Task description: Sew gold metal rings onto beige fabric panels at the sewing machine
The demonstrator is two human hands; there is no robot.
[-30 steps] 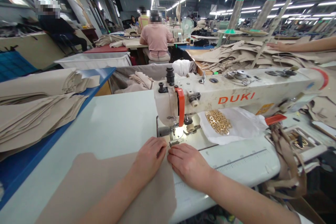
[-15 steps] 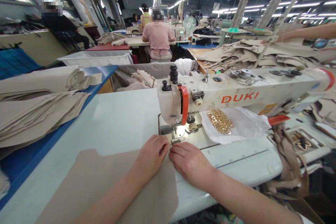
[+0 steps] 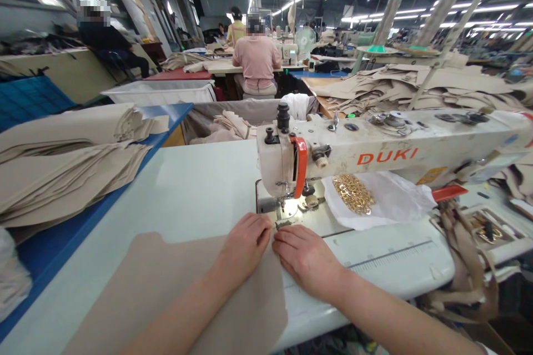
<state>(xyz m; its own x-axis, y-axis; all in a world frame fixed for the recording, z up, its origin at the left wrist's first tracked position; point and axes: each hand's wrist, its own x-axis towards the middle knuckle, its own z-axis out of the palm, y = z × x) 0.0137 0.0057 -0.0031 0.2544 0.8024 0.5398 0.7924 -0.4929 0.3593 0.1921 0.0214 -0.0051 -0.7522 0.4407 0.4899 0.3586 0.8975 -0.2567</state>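
Worktable (image 3: 200, 177), right: white bag (image 3: 402, 199) with gold hardware (image 3: 353, 194), tray (image 3: 510, 243) with gold pieces (image 3: 493, 236). Left hand (image 3: 247, 242) and right hand (image 3: 307, 258) curl nearly closed at beige fabric (image 3: 179, 266); any pinch is hidden.

A co-worker's bare forearm and hand, earlier reaching over the right side of the broad heap of flat beige fabric pieces (image 3: 470, 75), have gone. The view has swung left: more of the pale crumpled bundle (image 3: 12, 277) shows at the blue-topped table (image 3: 62, 244)'s near end, while the red band (image 3: 529, 122) on the long white sewing machine (image 3: 458, 141) is now cut off.
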